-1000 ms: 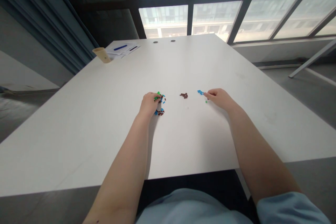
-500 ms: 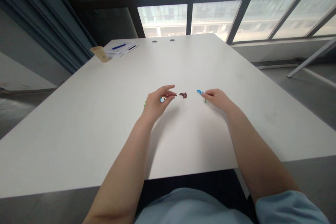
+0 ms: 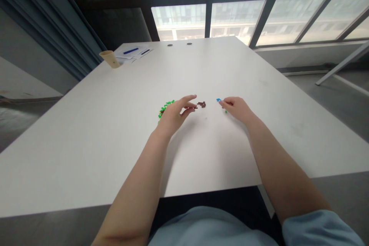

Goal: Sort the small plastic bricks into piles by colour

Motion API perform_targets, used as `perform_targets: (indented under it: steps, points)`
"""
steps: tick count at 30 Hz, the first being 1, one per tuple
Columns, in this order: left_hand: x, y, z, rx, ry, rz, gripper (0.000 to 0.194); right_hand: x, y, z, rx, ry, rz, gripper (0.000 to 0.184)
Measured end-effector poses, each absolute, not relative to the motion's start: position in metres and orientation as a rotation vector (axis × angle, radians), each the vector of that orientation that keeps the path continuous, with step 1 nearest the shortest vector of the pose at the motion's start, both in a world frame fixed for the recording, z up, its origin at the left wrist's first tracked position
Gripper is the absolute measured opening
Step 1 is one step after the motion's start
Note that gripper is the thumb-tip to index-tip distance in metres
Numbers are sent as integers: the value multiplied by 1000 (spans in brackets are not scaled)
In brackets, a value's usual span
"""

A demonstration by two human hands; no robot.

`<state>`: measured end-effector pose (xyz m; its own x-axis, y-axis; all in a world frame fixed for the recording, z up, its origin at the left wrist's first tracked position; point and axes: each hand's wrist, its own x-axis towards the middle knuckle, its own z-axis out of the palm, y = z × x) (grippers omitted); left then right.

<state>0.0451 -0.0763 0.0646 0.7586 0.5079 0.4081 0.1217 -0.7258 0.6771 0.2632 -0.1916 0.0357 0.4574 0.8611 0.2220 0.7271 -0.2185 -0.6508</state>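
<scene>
My left hand point(image 3: 174, 114) hovers palm-down over the white table point(image 3: 201, 153). Its thumb and a finger close on a small brown piece, while another finger sticks out above. Just past those fingertips lies a little pile of brown pieces point(image 3: 202, 104), shaped like tiny toy bricks. Partly covered by the left hand is a cluster of green pieces point(image 3: 166, 106), with some yellow and brown among them. My right hand point(image 3: 235, 106) is curled, fingertips pressed together against the blue pieces point(image 3: 218, 100); what they grip is hidden. A small green piece point(image 3: 226, 112) shows under that hand.
At the far left of the table stand a tan paper cup point(image 3: 110, 59) and papers point(image 3: 137, 56) with a blue pen point(image 3: 130, 51) on top. Two dark round discs point(image 3: 189, 44) sit near the far edge. Windows rise behind.
My left hand has shifted slightly right with the brown piece, uncovering more of the green cluster. My right hand has edged left, and less blue shows beside its fingertips.
</scene>
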Motion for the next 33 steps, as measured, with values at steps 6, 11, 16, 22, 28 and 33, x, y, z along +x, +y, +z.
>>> perform_targets:
  steps: [6,11,16,22,28,33]
  points:
    - [47,-76,62,2273,426,790,30,227,-183,41,-1457,-1460,-145,15]
    - [48,-75,61,2285,409,800,28,206,-178,39,-1358,-1578,-172,12]
    - [48,-78,61,2312,396,822,27,203,-177,36,-1335,-1596,-179,10]
    - [51,-72,59,2319,547,879,32,217,-174,33,-1499,-1513,-239,11]
    - [26,-25,47,2208,1237,1027,25,252,-168,9,-2045,-1400,-204,12]
    - [14,-9,42,2150,1505,893,23,250,-159,-1,-2331,-1299,-85,14]
